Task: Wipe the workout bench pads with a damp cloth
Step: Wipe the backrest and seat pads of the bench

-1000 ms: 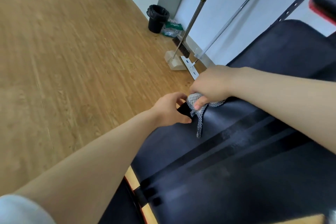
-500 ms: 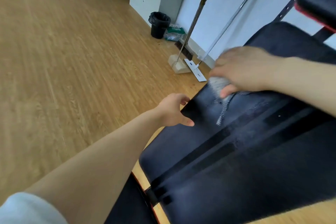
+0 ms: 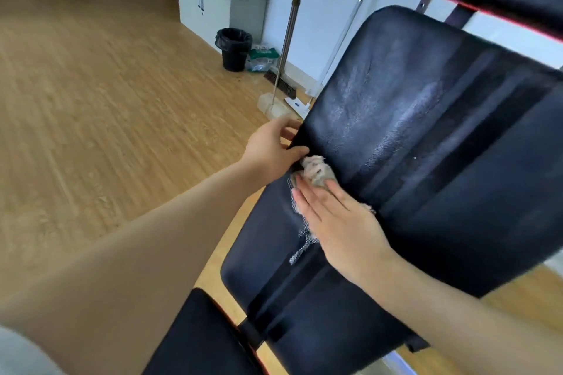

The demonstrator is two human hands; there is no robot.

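Bright even daylight, soft shadows, wide-angle edge distortion, slight motion blur

The black workout bench (image 3: 457, 192) stands on a wood-plank floor (image 3: 106, 116). Its raised back pad (image 3: 396, 94) shows pale smeared streaks; the lower pad (image 3: 304, 298) adjoins it. A grey checked cloth (image 3: 316, 172) lies bunched where the two pads meet, its edges blurred, so exact contact is unclear. By the wall (image 3: 329, 9), a black bin (image 3: 234, 52) and broom (image 3: 280, 84) stand on the floor.

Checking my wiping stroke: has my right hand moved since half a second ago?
Yes. The right hand, flat on the cloth, has come back down the pad to the corner that the left hand grips.
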